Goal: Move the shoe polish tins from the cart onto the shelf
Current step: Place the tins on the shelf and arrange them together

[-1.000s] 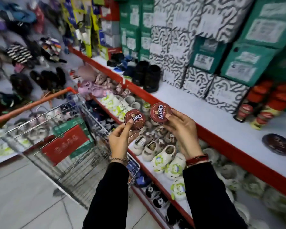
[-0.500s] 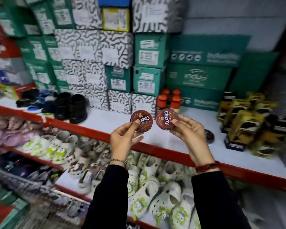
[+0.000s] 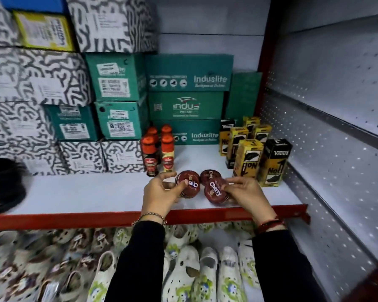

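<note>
Three round dark-red "Cherry" shoe polish tins are at the front of the white shelf (image 3: 85,192). My left hand (image 3: 162,195) grips one tin (image 3: 189,184), held low at the shelf surface. My right hand (image 3: 247,195) grips a second tin (image 3: 215,191), tilted, just to the right of the first. A third tin (image 3: 210,176) lies flat on the shelf behind them, free of both hands. The cart is out of view.
Orange-capped polish bottles (image 3: 159,153) stand just behind the tins. Yellow and black boxes (image 3: 253,155) fill the shelf's right end beside a perforated side panel (image 3: 336,160). Stacked shoe boxes (image 3: 118,94) line the back. Black shoes (image 3: 2,184) sit left; white clogs (image 3: 183,269) lie below.
Both hands have gone from holding the tins up in the air to lowering them onto the shelf by a third tin. The view has swung right and closer; the cart has left view.
</note>
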The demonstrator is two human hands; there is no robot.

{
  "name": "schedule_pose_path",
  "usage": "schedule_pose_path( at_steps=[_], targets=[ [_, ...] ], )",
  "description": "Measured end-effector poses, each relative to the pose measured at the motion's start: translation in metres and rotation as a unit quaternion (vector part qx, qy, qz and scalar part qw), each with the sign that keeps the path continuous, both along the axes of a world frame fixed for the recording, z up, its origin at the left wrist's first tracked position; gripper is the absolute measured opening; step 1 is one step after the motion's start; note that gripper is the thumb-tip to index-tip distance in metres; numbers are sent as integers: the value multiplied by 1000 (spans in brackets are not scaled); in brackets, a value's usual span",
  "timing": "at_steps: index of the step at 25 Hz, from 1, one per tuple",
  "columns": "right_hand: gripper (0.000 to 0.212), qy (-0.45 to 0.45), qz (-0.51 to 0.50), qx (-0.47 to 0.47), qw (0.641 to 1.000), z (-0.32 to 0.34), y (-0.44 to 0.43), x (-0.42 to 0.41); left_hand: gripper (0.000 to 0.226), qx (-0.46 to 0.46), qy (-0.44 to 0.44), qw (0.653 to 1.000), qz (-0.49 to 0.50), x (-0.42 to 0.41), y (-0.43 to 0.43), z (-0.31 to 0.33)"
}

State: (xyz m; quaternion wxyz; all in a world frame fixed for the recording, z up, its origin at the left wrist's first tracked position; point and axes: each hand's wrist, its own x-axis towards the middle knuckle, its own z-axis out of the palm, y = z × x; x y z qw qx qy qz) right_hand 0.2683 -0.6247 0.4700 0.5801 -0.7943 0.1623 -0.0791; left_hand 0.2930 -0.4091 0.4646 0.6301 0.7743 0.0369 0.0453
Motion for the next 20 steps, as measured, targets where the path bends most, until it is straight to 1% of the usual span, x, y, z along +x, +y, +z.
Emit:
schedule_pose_path(
  at_steps=[3,6,8,10,11,16,20],
  targets=[
    [26,38,1,-76,996,-1,2,-1,34,160,-2,987,-11,1,-4,-3],
    [25,41,7,-162,986,3,6,-3,33,242,16,970,-25,5,-4,-2],
    [25,51,18,-179,982,4,8,-3,37,307,31,950,-38,10,-3,-2],
    [26,63,39,-185,980,4,10,-3,42,380,51,922,-59,11,-3,-2],
    [28,67,44,-188,979,3,9,-2,43,400,58,912,-65,11,-3,-2],
    [30,67,53,-191,978,2,5,1,45,439,79,890,-92,13,3,7],
    [31,67,68,-212,973,3,5,4,46,446,104,881,-122,12,5,16]
  ],
)
